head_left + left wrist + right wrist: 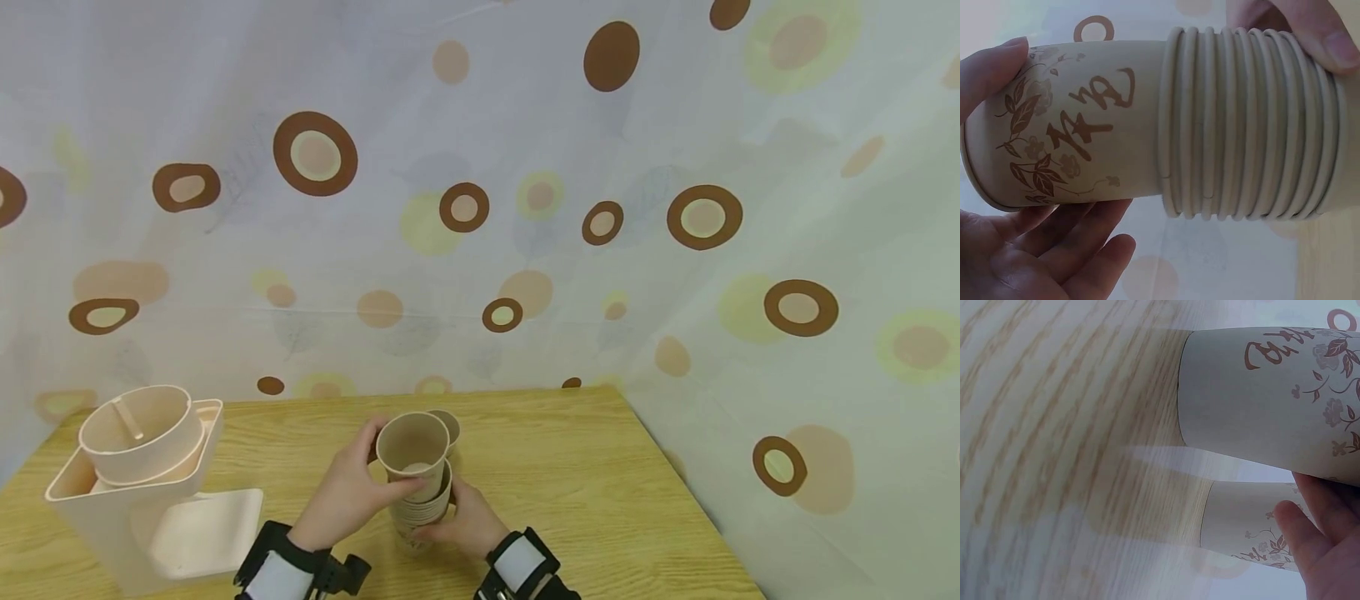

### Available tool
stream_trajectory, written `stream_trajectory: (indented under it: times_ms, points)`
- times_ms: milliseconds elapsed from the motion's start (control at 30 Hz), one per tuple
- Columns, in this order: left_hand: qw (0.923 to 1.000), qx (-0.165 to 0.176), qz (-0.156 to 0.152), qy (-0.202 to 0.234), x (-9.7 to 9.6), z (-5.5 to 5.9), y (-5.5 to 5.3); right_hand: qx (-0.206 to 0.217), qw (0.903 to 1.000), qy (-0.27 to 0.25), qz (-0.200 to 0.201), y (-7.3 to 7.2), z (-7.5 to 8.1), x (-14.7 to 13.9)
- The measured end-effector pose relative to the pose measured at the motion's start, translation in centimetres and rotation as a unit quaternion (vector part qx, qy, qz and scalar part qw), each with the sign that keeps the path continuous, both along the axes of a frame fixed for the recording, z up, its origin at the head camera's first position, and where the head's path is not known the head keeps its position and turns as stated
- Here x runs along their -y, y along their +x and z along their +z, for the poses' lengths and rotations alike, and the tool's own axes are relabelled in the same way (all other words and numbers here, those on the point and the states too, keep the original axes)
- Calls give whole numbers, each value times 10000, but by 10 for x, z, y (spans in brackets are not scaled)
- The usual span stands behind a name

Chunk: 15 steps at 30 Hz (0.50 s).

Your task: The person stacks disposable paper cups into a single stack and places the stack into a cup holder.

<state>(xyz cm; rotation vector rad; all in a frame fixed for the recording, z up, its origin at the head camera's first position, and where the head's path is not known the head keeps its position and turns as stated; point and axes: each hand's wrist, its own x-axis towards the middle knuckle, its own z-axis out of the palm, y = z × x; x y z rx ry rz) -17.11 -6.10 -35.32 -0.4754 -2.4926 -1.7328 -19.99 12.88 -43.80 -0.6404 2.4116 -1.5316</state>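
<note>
My left hand (348, 492) grips a paper cup (400, 439) near its rim, thumb in front and fingers round the far side. In the left wrist view this cup (1107, 125) carries brown lettering and a leaf print, its lower end inside a stack of paper cups (1241, 125) with several rims close together. My right hand (472, 525) holds the stack from the right, lower down. Another printed paper cup (1241, 515) stands on the table just behind the stack, partly hidden by it in the head view.
On the left of the wooden table (570, 475) stands a pale plastic bin (112, 525) with a round pale container (142, 454) inside. A flat white tray-like piece (210, 533) sits beside it. Behind hangs a patterned cloth (540, 125).
</note>
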Motion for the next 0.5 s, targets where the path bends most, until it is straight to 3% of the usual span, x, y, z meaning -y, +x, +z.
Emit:
stream_trajectory:
  times_ms: [167,500]
  points:
    - [9998,181,-58,103,-2,-4,0,-6,10000,23,-31,-1,-1,2]
    - [9997,203,72,93,-4,-10,-2,-50,9999,89,-5,0,1,1]
